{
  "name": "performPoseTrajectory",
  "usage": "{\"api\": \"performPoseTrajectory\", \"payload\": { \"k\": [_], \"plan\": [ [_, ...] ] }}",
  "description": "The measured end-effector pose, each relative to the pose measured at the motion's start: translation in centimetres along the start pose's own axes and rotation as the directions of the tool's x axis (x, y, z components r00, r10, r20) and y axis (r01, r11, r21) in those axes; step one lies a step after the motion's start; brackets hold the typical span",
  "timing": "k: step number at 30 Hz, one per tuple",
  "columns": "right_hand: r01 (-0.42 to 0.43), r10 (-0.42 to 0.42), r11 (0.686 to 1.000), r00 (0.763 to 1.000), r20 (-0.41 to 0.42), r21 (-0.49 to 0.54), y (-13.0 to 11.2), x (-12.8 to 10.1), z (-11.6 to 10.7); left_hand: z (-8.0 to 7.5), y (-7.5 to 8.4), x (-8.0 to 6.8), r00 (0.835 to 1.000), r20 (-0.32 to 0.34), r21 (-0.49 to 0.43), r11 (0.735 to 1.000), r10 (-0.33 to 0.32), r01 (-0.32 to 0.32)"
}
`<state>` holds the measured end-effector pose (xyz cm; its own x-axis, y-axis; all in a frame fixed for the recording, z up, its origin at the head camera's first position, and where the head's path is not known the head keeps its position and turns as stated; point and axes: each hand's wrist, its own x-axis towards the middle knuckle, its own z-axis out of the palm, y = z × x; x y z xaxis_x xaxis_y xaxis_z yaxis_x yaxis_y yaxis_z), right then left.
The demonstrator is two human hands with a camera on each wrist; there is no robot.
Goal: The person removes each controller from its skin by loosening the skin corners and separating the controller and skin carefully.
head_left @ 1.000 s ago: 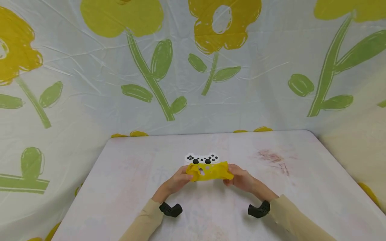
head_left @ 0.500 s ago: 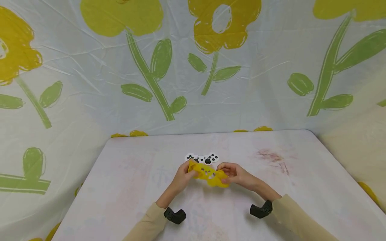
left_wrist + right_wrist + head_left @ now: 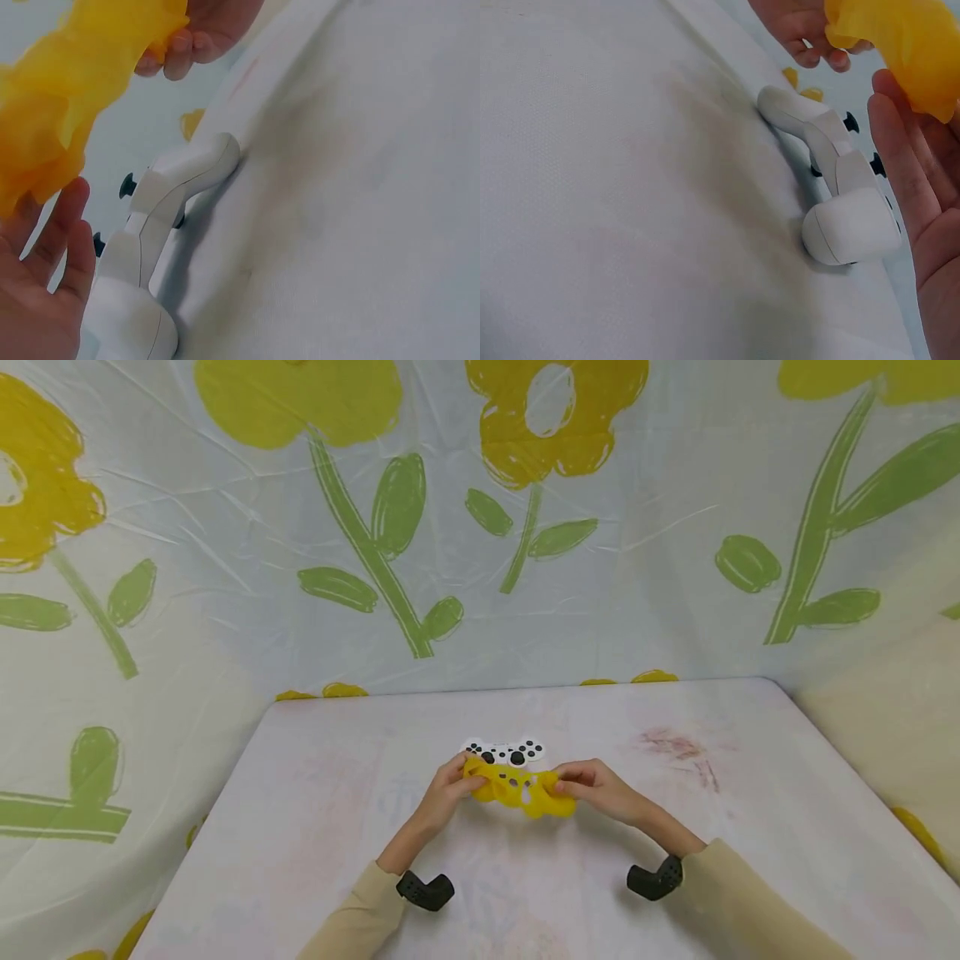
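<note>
Yellow silicone cover (image 3: pixel 521 788) gripped by left hand (image 3: pixel 444 792) at 9 o'clock, right hand (image 3: pixel 600 792) at 3 | white controller (image 3: pixel 504 751) on table (image 3: pixel 315 810) at 12.

A white game controller (image 3: pixel 832 187) lies on the pale tablecloth (image 3: pixel 615 210), black sticks pointing away from the camera. Just beyond the controller, a right hand (image 3: pixel 922 202) and a left hand (image 3: pixel 802 26) hold a crumpled yellow silicone cover (image 3: pixel 907 45) above it.
</note>
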<state>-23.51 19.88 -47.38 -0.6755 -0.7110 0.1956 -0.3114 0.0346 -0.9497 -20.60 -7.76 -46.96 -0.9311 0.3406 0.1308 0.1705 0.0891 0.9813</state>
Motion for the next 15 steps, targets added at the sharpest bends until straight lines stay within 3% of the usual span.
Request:
{"api": "performPoseTrajectory", "payload": {
  "k": [5,10,13,15],
  "plan": [
    [0.021,-0.022,1.0,0.998,0.063,0.013,-0.2,0.0,-0.5,-0.7,-0.3,-0.3,0.998,0.023,-0.004,0.998,0.06,-0.06],
    [-0.085,0.077,0.993,0.993,0.094,0.082,-0.3,0.0,-0.9,-1.6,-0.6,-0.4,0.985,0.134,-0.067,0.992,0.111,-0.103],
    [-0.111,0.08,0.971,0.986,0.148,0.214,-0.4,-0.1,-1.0,-2.1,-0.6,-0.4,0.955,0.264,-0.109,0.988,0.135,-0.11],
    [-0.107,0.049,0.95,0.98,0.195,0.295,-0.4,-0.1,-0.9,-2.4,-0.4,-0.5,0.917,0.367,-0.14,0.984,0.154,-0.11]
  ]
}}
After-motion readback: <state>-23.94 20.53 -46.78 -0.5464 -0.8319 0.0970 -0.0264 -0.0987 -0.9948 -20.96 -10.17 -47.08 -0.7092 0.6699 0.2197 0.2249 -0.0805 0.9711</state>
